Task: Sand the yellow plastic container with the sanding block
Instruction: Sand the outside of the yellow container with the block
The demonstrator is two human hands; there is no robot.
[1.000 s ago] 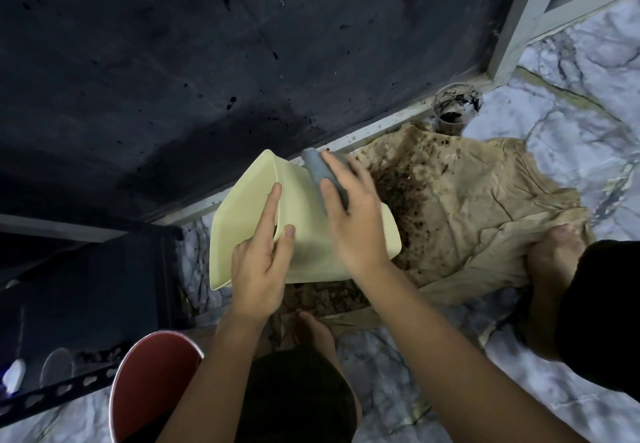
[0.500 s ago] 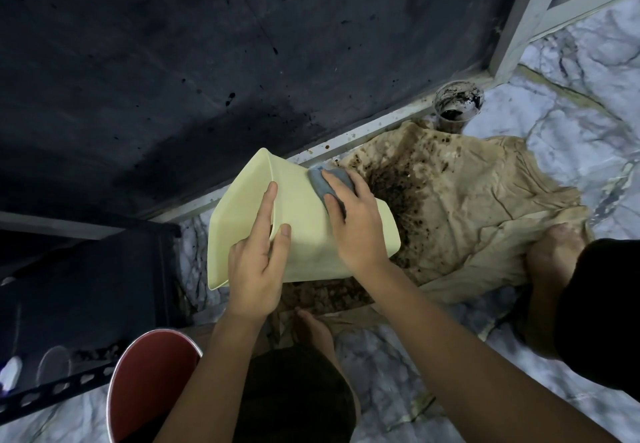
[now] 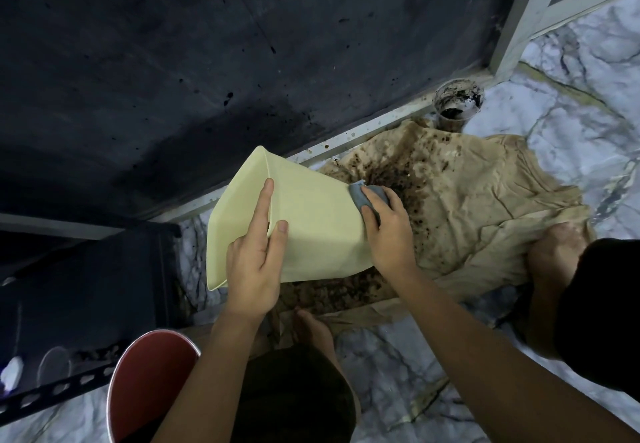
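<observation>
— Where was the yellow container (image 3: 311, 228)?
— Tipped on its side above the stained brown paper (image 3: 485, 214) on the marble floor (image 3: 571, 72), open mouth facing left.
— And the hands?
— The left hand (image 3: 254, 262) gripped its rim, fingers (image 3: 263, 200) closed along the edge. The right hand (image 3: 389, 231) curled tight round the grey sanding block (image 3: 360, 195), pressing it against the container's far corner.

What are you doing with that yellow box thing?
A person is sanding a yellow plastic container tipped on its side over a stained brown paper on the floor. The left hand grips the container's rim to steady it. The right hand presses a grey sanding block against the far end of the container's side.
</observation>
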